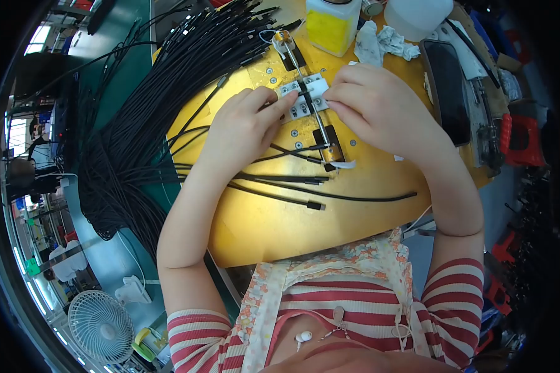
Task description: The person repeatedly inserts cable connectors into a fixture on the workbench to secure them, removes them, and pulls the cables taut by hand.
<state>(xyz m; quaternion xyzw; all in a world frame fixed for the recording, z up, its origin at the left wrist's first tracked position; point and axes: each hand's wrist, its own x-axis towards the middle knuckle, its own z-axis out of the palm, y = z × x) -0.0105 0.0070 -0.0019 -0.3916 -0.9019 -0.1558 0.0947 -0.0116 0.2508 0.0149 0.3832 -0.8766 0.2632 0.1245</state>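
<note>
My left hand [246, 127] is closed, its thumb and index finger pressed together at the left side of a small metal fixture [303, 110] with white blocks. Black cables run beneath this hand, and a short dark piece lies across the fixture at its fingertips. On the fixture's right side, my right hand [376, 109] pinches close to the white block [317, 87]; what lies between its fingertips is hidden. A metal rod with orange-brown end pieces [331, 153] passes through the fixture. Several loose black cables [280, 198] lie below my left hand.
A thick bundle of black cables [130, 130] covers the left of the yellow board [280, 233]. At the back stand a yellow-filled bottle [331, 28], crumpled tissue [395, 43] and a white container [417, 15]. A dark phone [445, 90] lies right; a fan [101, 326] stands lower left.
</note>
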